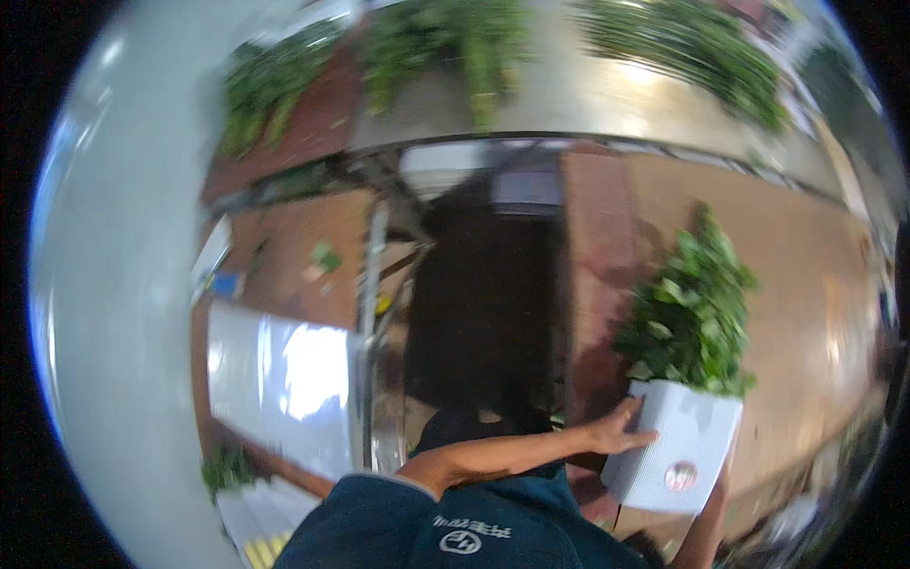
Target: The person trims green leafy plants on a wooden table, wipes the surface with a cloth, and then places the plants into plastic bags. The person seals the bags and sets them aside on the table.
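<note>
A bunch of leafy green stems (687, 313) lies on the brown table to my right, its lower part wrapped in a white ribbed sleeve (687, 427) with a round sticker. My left hand (621, 427) reaches across and grips the sleeve's left side, fingers pressed against its front. At the sleeve's lower right edge, my right hand (718, 486) holds the other side. Part of the right hand is hidden behind the sleeve. The leaves point away from me, beyond the sleeve's upper edge.
Bunches of long green stems (445, 47) lie on the far bench, with more stems (682, 52) to the right. Shiny clear sheets (284, 379) rest on the left table, near another white-wrapped bunch (261, 517). A dark gap (483, 313) separates the two tables.
</note>
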### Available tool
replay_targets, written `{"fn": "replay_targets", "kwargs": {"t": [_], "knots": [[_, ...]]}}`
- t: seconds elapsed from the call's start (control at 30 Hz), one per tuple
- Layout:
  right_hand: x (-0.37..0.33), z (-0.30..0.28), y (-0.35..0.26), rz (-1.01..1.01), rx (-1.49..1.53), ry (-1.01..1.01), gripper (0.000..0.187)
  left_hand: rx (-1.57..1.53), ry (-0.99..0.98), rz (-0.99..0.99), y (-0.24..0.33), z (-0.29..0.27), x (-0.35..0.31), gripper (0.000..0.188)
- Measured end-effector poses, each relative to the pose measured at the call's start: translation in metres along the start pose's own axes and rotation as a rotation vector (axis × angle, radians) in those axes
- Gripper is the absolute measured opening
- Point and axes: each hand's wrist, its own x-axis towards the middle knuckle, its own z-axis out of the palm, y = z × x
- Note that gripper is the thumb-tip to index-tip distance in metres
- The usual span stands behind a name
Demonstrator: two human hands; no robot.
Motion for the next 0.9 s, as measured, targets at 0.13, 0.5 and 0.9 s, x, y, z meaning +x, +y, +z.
{"fn": "replay_targets", "kwargs": {"t": [0.13,0.5,0.9], "knots": [[-0.035,0.024,-0.071,-0.133,0.072,0.214,0.057,-0.25,-0.021,-0.153,0.012,-0.007,-0.016,0.126],[-0.155,0.11,-0.275,-0.636,0.204,0.293,0.058,-0.293,0.05,0.198,0.122,-0.087,-0.149,0.107],[-0.333,0.301,-0.451,-1.053,0.216,-0.395,0.06,-1.212,0.505,1.072,0.116,-0.209,-0.469,0.066]]}}
